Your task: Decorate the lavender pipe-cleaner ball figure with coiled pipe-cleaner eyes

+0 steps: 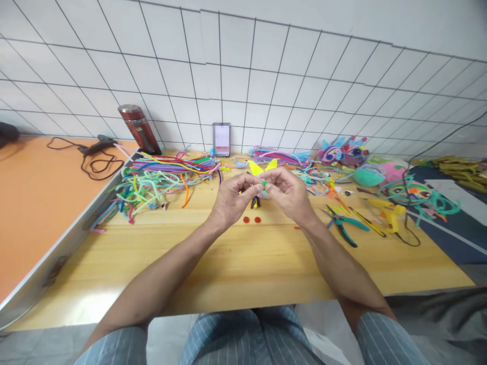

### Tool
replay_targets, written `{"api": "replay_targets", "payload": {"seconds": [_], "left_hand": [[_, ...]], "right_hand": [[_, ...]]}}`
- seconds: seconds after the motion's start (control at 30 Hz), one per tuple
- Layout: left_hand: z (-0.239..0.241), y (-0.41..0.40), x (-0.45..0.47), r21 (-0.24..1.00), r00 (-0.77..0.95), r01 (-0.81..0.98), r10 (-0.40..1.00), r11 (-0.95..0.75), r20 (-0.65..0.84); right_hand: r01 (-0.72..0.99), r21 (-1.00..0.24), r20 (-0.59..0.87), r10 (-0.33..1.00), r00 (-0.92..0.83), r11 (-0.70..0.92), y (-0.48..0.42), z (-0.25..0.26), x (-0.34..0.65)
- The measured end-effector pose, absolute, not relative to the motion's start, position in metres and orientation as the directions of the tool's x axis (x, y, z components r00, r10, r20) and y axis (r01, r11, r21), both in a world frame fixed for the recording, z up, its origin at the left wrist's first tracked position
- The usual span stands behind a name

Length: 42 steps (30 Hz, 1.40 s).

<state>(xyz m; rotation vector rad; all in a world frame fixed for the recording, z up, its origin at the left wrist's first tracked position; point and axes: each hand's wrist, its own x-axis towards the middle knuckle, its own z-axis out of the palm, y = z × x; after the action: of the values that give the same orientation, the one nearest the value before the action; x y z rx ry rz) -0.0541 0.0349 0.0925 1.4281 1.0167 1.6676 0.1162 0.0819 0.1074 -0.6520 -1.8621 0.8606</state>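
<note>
My left hand (pixel 238 198) and my right hand (pixel 287 192) meet above the middle of the table, fingertips pinched together. Between them is a small green piece (pixel 265 184), too small to tell its kind. Just beyond my fingers, two bright yellow pointed shapes (pixel 257 168) stick up; whether they join the green piece is hidden. A small dark and yellow item (pixel 255 204) shows below my fingers, partly covered. Two red discs (pixel 246 220) lie side by side on the wooden table (pixel 228 274), nearer to me than my hands.
Piles of colourful pipe cleaners (pixel 152 185) lie at left. A red thermos (pixel 140 129) and a phone (pixel 221 139) stand against the tiled wall. At right are pliers (pixel 346 225), a yellow cutter (pixel 367 221), a corded yellow glue gun (pixel 391 215) and fuzzy craft figures (pixel 344 151).
</note>
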Motion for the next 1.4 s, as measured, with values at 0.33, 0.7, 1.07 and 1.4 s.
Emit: {"api": "replay_targets", "payload": {"seconds": [0.33,0.7,1.07,1.4], "left_hand": [[0.093,0.035,-0.048,0.891,-0.054,-0.198,0.912,-0.41,0.407],[0.082,0.028,-0.032,0.95,0.077,-0.24,0.972,-0.199,0.223],[0.058,0.011,-0.004,0.974,0.066,-0.212,0.994,-0.074,0.089],[0.047,0.005,0.0,0.977,0.098,0.084,0.978,-0.195,0.187]], "right_hand": [[0.121,-0.794,0.512,0.764,-0.393,0.595,0.068,0.111,0.127],[0.158,-0.815,0.494,0.812,-0.312,0.557,0.052,0.096,0.149],[0.172,-0.863,0.443,0.876,-0.192,0.474,0.026,0.069,0.163],[0.173,-0.913,0.334,0.921,-0.203,0.369,0.007,0.049,0.184]]}}
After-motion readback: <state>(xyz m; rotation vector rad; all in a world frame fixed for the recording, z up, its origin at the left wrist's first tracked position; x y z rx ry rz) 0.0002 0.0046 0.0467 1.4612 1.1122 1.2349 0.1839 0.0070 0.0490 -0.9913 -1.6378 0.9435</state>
